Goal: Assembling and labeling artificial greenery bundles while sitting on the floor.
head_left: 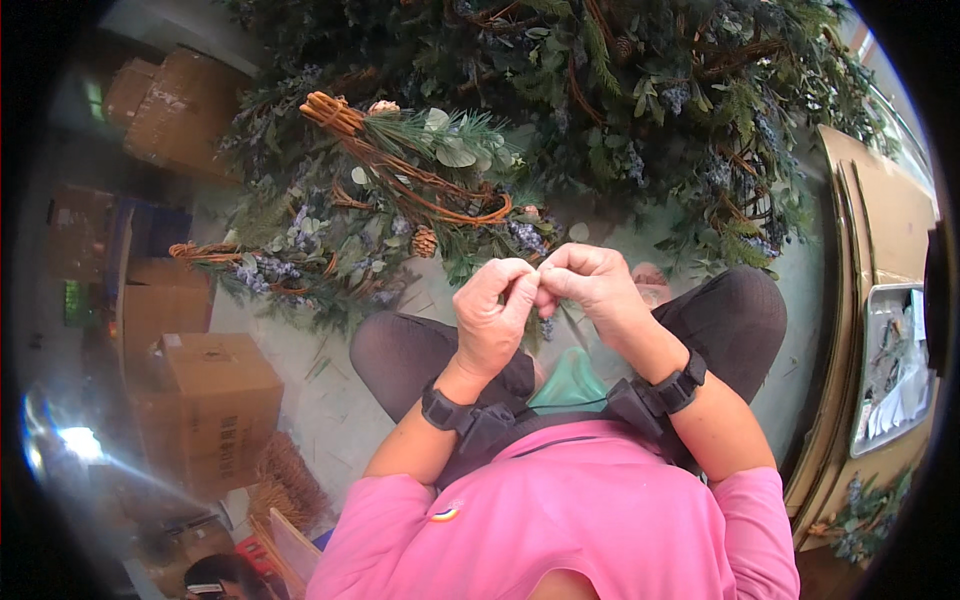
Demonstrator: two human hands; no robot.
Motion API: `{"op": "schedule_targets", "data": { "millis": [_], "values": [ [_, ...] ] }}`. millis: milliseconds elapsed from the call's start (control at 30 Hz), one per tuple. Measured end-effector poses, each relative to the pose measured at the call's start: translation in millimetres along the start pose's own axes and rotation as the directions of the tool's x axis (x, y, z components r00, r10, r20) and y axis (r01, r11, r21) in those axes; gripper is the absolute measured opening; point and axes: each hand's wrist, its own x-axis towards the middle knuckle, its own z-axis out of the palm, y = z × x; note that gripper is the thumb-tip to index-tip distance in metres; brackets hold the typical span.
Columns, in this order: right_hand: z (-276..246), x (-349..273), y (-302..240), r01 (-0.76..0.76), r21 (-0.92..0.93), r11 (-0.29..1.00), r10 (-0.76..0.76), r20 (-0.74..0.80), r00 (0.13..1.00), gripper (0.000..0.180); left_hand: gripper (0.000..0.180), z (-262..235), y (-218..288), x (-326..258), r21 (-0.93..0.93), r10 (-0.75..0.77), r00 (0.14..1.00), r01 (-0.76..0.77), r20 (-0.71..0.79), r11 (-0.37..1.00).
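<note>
Left hand [492, 312] and right hand [600, 295] met at the fingertips, both pinched together, couldn't tell on what; vine wreath [455, 211] lay just beyond on the floor [325, 385], so light, even fingertip pressure looked best.

Far centre to far right: heap of garlands [650, 120]; at left-near side of heap: hoop garland [450, 152]; at centre, nearer than both: left hand [493, 310] and right hand [600, 285], side by side and meeting, between spread knees [740, 310]; far left: stacked cartons [190, 115]; left, nearer: single carton [220, 410], with bundle [290, 487] at near-right corner; right: cardboard sheets [850, 220], with tray [862, 430] over near portion and loose items [897, 400] inside; near right, on near side of tray: sprig [868, 522]
</note>
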Motion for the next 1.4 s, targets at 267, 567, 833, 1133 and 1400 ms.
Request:
{"op": "schedule_targets", "data": {
  "millis": [267,567,833,1133,1400],
  "values": [
    [2.8,16.8,16.8,-0.138,-0.063,0.988,0.132,-0.089,0.987,0.011,0.005,-10.0,-33.9,-0.3,-0.157,-0.227,0.97,0.212,-0.084,0.965],
    [2.6,40.2,59.7,-0.196,0.182,0.964,0.208,-0.045,0.977,0.01,0.002,-9.5,-46.5,-3.5,-0.065,-0.199,0.98,0.196,-0.03,0.978],
    [-0.1,43.9,57.8,-0.272,0.262,0.926,0.278,0.014,0.96,0.011,0.002,-10.9,-52.0,4.0,0.005,-0.316,0.935,0.321,-0.161,0.947],
    [-13.5,73.6,67.6,-0.002,-0.443,0.897,-0.062,-0.128,0.99,0.016,0.013,-14.7,-67.6,22.3,0.318,-0.161,0.978,0.197,-0.136,0.927],
    [-18.5,111.6,63.0,0.073,-0.865,0.497,-0.31,-0.099,0.945,0.016,0.051,-12.1,-61.8,44.7,0.96,-0.258,0.931,-0.215,0.257,0.178]
  ]
}}
